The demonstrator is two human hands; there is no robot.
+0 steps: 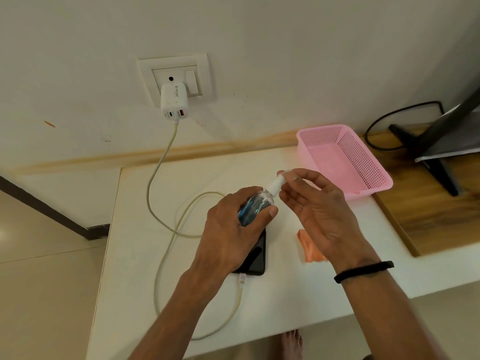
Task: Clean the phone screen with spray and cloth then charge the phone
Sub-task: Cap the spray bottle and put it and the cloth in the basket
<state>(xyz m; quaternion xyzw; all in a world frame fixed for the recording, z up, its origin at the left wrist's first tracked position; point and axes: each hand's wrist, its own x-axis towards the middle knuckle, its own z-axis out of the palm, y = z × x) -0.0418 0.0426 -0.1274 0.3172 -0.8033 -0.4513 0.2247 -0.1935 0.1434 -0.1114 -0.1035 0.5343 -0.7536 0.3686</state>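
My left hand (233, 229) grips a small clear spray bottle (255, 203) with blue liquid, tilted above the black phone (255, 258) that lies flat on the white table (272, 294). My right hand (311, 203) pinches the bottle's white cap (281, 178) between thumb and fingertips. An orange cloth (307, 246) lies on the table to the right of the phone, partly hidden by my right hand. A white charger (173, 102) sits in the wall socket. Its pale cable (161, 229) loops over the table, and the plug end (242, 278) lies just at the phone's near edge.
A pink perforated basket (363, 175) stands at the back right of the table. Beyond it are a wooden surface (428, 216), a black monitor stand (428, 157) and a black cord. The table's left edge drops to a tiled floor.
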